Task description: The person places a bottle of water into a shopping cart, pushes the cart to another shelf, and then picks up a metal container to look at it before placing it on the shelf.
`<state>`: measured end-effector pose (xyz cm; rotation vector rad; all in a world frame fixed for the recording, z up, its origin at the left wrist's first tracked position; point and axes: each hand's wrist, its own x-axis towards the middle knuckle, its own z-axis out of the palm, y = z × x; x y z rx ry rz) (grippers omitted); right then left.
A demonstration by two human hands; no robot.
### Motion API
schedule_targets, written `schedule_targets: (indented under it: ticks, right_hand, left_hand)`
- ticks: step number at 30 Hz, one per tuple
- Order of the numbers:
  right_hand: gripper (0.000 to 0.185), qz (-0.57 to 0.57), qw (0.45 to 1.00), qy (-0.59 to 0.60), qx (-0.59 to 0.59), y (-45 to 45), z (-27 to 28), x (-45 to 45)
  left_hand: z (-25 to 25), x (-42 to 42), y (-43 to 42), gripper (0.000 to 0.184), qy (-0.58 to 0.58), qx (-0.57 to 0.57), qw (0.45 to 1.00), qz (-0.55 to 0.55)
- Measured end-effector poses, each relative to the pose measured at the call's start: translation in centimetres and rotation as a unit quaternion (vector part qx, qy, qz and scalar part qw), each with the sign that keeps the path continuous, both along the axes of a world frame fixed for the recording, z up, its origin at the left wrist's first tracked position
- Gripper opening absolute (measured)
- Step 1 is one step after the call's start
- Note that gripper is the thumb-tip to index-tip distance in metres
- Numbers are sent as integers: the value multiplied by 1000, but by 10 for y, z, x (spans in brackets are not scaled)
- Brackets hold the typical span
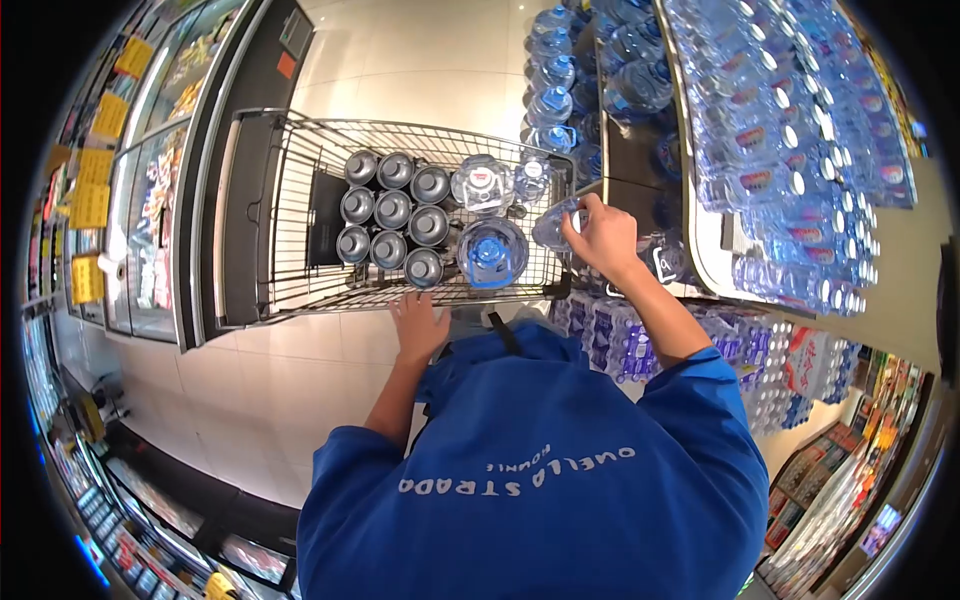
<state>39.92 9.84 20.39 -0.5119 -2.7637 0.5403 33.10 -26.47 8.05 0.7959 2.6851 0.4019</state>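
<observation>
My right hand point(605, 238) is closed around the cap end of a clear water bottle point(551, 229), at the right end of a wire shopping cart point(330, 300). The bottle lies tilted, its body pointing left over the basket. My left hand point(420, 325) is open, fingers spread at the cart's near side rail. Inside the cart, a large round water jug point(492, 254) with a blue handle stands closest to the held bottle. Behind it are a clear jug with a white handle point(482, 184) and a smaller clear bottle point(531, 180). Several grey-topped containers point(430, 225) stand in rows farther left.
Large blue water jugs point(552, 105) line the floor beyond the cart. To the right, a shelf holds many water bottles point(760, 130). Shrink-wrapped bottle packs point(640, 345) are stacked beside my right arm. A glass-fronted display case point(150, 220) stands left.
</observation>
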Motion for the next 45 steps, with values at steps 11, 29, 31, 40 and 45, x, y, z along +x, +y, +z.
schedule_targets:
  ticks: [11,29,31,40,45]
  right_hand:
    - [42,18,982,-190,1,16,-167,-58]
    - [62,-155,939,-217,-219,-5,-215,-57]
    - [59,-169,943,-194,-210,-11,-225,-35]
    - [40,-58,971,-222,-70,-107,-189,64]
    - [50,-13,973,-222,-62,-172,-204,89]
  left_hand:
    - [-42,9,-39,70,-14,4,999,-35]
    - [-31,4,-35,64,22,-99,994,-46]
    - [-31,0,-33,55,20,-95,994,-44]
    - [-57,-51,-36,30,-106,-97,981,-131]
    - [-63,-67,-43,30,-108,-10,975,-196]
